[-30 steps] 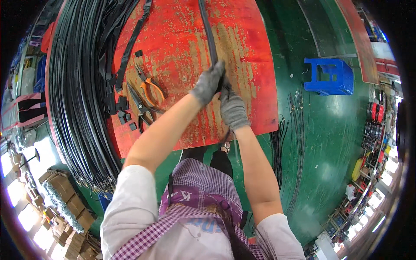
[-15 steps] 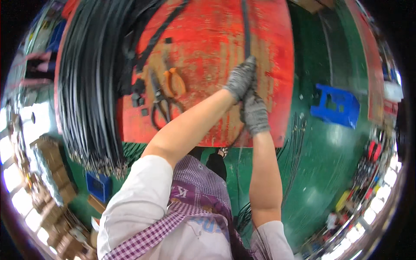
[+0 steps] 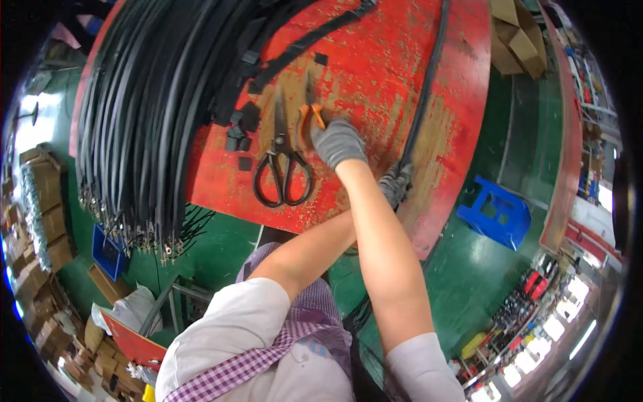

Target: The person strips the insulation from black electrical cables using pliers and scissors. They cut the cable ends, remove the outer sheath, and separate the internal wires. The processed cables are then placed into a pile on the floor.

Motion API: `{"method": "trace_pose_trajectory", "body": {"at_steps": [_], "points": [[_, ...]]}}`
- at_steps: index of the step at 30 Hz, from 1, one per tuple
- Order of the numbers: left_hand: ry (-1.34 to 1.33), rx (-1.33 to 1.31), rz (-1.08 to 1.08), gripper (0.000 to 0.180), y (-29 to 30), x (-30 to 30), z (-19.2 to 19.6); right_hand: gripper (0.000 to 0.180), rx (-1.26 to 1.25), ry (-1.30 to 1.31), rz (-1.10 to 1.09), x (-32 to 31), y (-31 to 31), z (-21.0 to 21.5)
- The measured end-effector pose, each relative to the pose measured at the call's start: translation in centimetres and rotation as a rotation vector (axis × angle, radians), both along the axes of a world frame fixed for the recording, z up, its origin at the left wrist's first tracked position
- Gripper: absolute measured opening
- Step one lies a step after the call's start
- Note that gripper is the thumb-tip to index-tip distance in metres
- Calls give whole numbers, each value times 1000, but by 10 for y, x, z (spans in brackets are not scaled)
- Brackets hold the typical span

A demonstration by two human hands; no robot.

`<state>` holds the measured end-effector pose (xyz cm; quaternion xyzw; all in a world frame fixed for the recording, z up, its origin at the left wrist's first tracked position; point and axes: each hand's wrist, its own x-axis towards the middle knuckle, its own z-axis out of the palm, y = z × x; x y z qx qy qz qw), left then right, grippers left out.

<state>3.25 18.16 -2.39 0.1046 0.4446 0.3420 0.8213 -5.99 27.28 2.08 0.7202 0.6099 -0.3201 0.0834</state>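
Note:
My arms are crossed, both hands in grey gloves. At the right of the red worktable, my left hand point(image 3: 396, 185) is closed round the lower end of a long black sleeved cable point(image 3: 429, 84); my right forearm partly covers that hand. Further left, my right hand point(image 3: 340, 143) has its fingers curled at one handle of the orange-handled pliers point(image 3: 305, 127). Those pliers lie on the table, jaws pointing away from me. Beside them on the left lie black-handled scissors point(image 3: 279, 143), with several small black pieces point(image 3: 236, 137) near them.
A thick bundle of black cables point(image 3: 140, 127) covers the left of the red table point(image 3: 375, 67), its ends hanging over the near edge. On the green floor at right stands a blue stool point(image 3: 495, 213). An opened cardboard box point(image 3: 519, 40) is at the far right.
My right hand has left the cable and crossed over my left forearm to the pliers. My left hand stays on the cable, now nearer the table's front edge. The view has shifted.

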Motion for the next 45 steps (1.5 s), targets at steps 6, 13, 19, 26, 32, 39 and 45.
{"method": "trace_pose_trajectory", "body": {"at_steps": [6, 13, 19, 26, 32, 39, 45], "points": [[-347, 22, 253, 30, -13, -8, -3, 15, 100, 1047, -448, 48, -53, 42], [-194, 232, -44, 25, 63, -30, 26, 57, 718, 1174, -480, 132, -174, 108], [-240, 211, -187, 21, 60, -37, 26, 76, 422, 1898, -499, 147, -168, 122], [-137, 300, -300, 24, 16, -40, 36, 43, -45, 1447, -673, 198, -187, 59], [39, 448, -383, 29, 9, -40, 34, 35, -146, 1055, -466, 201, -184, 33], [8, 376, -289, 35, 5, -44, 24, 38, -333, 1523, -983, 184, -167, 45], [159, 518, -347, 42, 6, -45, 32, 39, -415, 1537, -1095, 178, -151, 50]]}}
